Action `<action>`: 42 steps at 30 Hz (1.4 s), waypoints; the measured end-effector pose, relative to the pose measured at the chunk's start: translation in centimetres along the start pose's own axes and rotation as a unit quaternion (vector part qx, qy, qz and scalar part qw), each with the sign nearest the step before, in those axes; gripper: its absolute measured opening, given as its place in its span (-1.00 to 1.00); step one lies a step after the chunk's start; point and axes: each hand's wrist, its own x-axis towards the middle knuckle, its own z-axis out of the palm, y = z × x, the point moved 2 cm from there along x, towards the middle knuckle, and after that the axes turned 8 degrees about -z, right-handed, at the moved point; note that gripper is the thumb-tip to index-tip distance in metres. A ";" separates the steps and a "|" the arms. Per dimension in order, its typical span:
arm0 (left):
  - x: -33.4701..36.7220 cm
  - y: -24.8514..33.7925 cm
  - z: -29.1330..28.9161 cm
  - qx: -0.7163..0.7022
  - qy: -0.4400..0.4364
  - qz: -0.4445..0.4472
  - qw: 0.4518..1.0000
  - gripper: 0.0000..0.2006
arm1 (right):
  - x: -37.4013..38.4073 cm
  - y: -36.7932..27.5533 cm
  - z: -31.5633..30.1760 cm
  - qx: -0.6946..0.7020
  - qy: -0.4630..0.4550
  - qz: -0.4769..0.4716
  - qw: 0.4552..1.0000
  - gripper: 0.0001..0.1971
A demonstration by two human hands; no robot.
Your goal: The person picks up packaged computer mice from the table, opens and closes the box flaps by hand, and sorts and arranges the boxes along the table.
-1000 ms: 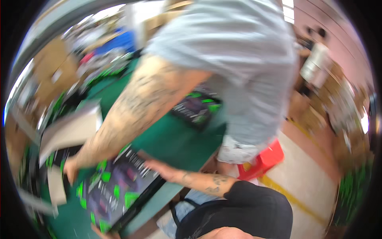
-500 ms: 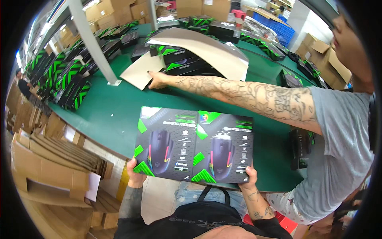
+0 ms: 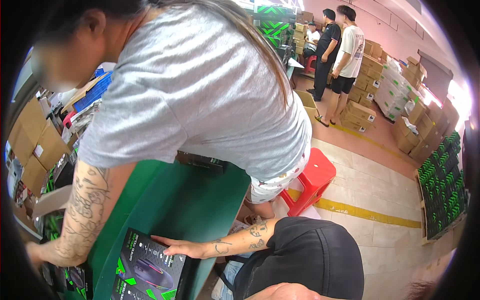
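Note:
Near the lower edge of the head view, my right hand [image 3: 182,248] grips the outer edge of a black-and-green computer mouse box [image 3: 150,267], its thumb and fingers at the box's side. On the box's front is a picture of a dark mouse. A second mouse box [image 3: 122,291] of the same kind lies against it, cut off by the lower edge. Both are over the green table [image 3: 200,192]. My left hand is out of view. A co-worker's tattooed arm [image 3: 87,210] reaches down across the table beside the boxes, its hand at the left rim.
The co-worker [image 3: 200,95] in a grey shirt leans over the table close by. A red stool [image 3: 317,172] stands behind them. More mouse boxes [image 3: 75,280] lie at the left. A pallet of green-black boxes [image 3: 445,187] stands at right; cartons [image 3: 360,115] and standing people [image 3: 327,52] are farther off.
The view has swung to the right, toward the co-worker and the aisle. The two mouse boxes now sit at the lower edge, and my left hand has left the picture.

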 end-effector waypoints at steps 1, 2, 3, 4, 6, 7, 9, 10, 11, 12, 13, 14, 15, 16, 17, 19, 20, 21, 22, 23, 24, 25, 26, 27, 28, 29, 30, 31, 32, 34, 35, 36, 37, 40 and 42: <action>-0.9 0.2 0.2 0.005 0.008 0.016 1.000 -0.47 | -0.1 -0.1 0.7 0.004 -0.003 0.011 1.000 -0.17; -1.6 0.6 0.3 0.011 0.019 0.032 0.999 -0.47 | -0.3 -0.2 1.4 0.009 -0.008 0.024 1.000 -0.17; -1.1 0.5 0.3 0.012 0.025 0.034 0.999 -0.48 | -0.1 -0.4 1.0 0.001 0.003 0.017 1.000 -0.18; -0.8 0.4 0.3 0.014 0.034 0.037 0.999 -0.48 | -0.1 -0.3 0.6 0.003 0.003 0.019 1.000 -0.18; -0.8 0.4 0.2 0.022 0.061 0.047 0.997 -0.49 | 0.2 0.2 0.1 -0.060 -0.005 0.027 0.998 -0.17; -1.1 0.4 0.0 0.027 0.081 0.052 0.995 -0.49 | 0.2 0.4 0.3 -0.057 0.008 0.022 0.998 -0.23; -2.0 0.7 -0.7 0.044 0.147 0.071 0.986 -0.50 | 0.3 0.8 0.6 -0.082 0.031 0.049 0.995 -0.28; -2.1 0.8 -1.4 0.056 0.194 0.084 0.976 -0.50 | 0.3 1.2 0.7 -0.117 0.060 0.067 0.989 -0.32; -2.6 1.0 -1.9 0.072 0.252 0.102 0.960 -0.50 | 0.5 2.1 -0.1 -0.144 0.081 0.010 0.986 -0.40; -3.1 1.5 -2.3 0.097 0.316 0.124 0.936 -0.51 | 0.4 -1.1 0.5 -0.099 0.078 0.060 0.990 -0.41; -6.9 -0.4 -13.3 -0.103 0.351 0.013 0.930 -0.51 | 0.3 -1.3 0.0 -0.045 0.105 0.095 0.989 -0.44; -7.1 0.1 -12.2 -0.092 0.402 -0.017 0.911 -0.57 | 0.0 0.0 -0.2 0.008 0.170 0.158 0.973 -0.44; -7.5 -0.1 -12.1 -0.073 0.431 -0.015 0.899 -0.62 | 0.5 -1.7 0.8 0.077 0.181 0.179 0.964 -0.42; -7.5 0.0 -12.3 -0.079 0.401 0.014 0.912 -0.61 | 0.7 -1.5 1.1 0.071 0.164 0.153 0.972 -0.37; -7.0 0.4 -12.3 -0.054 0.403 0.007 0.914 -0.59 | 0.9 -1.5 0.9 0.056 0.139 0.132 0.980 -0.33; -6.8 0.9 -11.6 -0.034 0.400 -0.005 0.916 -0.57 | 1.2 -0.7 1.6 0.041 0.167 0.126 0.977 -0.34; -6.8 1.6 -11.2 -0.032 0.390 -0.012 0.920 -0.58 | 0.9 -0.8 1.9 0.040 0.175 0.130 0.975 -0.34; -6.6 1.7 -11.1 -0.029 0.401 -0.009 0.916 -0.57 | 0.7 -0.8 2.1 0.038 0.169 0.138 0.975 -0.34; -6.2 1.8 -11.2 -0.026 0.414 -0.004 0.910 -0.57 | 0.8 -0.5 2.2 0.040 0.171 0.127 0.976 -0.34; -6.1 1.6 -11.6 -0.033 0.407 -0.004 0.913 -0.55 | 0.7 -0.3 2.4 0.042 0.175 0.114 0.977 -0.35; -5.8 1.3 -12.0 -0.038 0.400 -0.003 0.916 -0.54 | 0.8 -0.1 2.5 0.041 0.171 0.115 0.978 -0.35; -5.5 1.1 -12.2 -0.038 0.401 -0.001 0.915 -0.54 | 0.7 -0.2 2.6 0.029 0.173 0.091 0.980 -0.35; -5.1 1.0 -12.4 -0.031 0.380 0.003 0.925 -0.52 | 0.6 -0.3 2.7 0.017 0.177 0.066 0.982 -0.35; -4.7 0.9 -12.9 -0.023 0.355 0.006 0.935 -0.50 | 0.4 -0.2 2.7 0.007 0.185 0.060 0.981 -0.32; -4.4 0.7 -13.7 -0.020 0.351 0.006 0.936 -0.50 | 0.4 0.0 2.8 0.009 0.188 0.057 0.980 -0.32; -4.1 0.3 -14.7 -0.022 0.345 0.002 0.938 -0.48 | 0.4 0.1 2.9 0.009 0.185 0.037 0.982 -0.29; -3.8 0.1 -15.6 -0.024 0.339 -0.004 0.940 -0.47 | 0.1 0.2 3.0 0.008 0.184 0.017 0.983 -0.27; -3.2 -0.1 -16.3 -0.026 0.327 -0.012 0.945 -0.46 | 0.0 0.2 2.8 0.006 0.182 0.011 0.983 -0.23; -2.6 -0.3 -16.8 -0.024 0.325 -0.014 0.945 -0.46 | 0.0 0.2 2.6 0.008 0.185 0.009 0.983 -0.23; -2.0 -0.9 -18.6 -0.034 0.329 -0.023 0.943 -0.47 | 0.3 0.7 2.7 -0.004 0.182 -0.010 0.983 -0.22; -2.7 -2.2 -21.8 -0.061 0.329 -0.014 0.942 -0.45 | 0.5 1.3 3.1 -0.012 0.177 -0.021 0.984 -0.20; -2.0 -2.4 -22.3 -0.056 0.318 -0.013 0.946 -0.45 | 0.4 2.3 2.7 -0.010 0.182 -0.033 0.983 -0.20; -1.1 -2.6 -22.6 -0.040 0.271 -0.001 0.962 -0.44 | 0.3 3.2 2.0 -0.013 0.173 -0.066 0.983 -0.19; 1.5 -1.8 -21.5 -0.011 0.267 0.016 0.963 -0.39 | 1.6 3.8 0.4 0.001 0.158 -0.109 0.981 -0.17; 5.7 0.3 -20.2 -0.006 0.251 0.009 0.968 -0.41 | 4.3 2.5 -2.7 0.052 0.285 -0.067 0.955 -0.29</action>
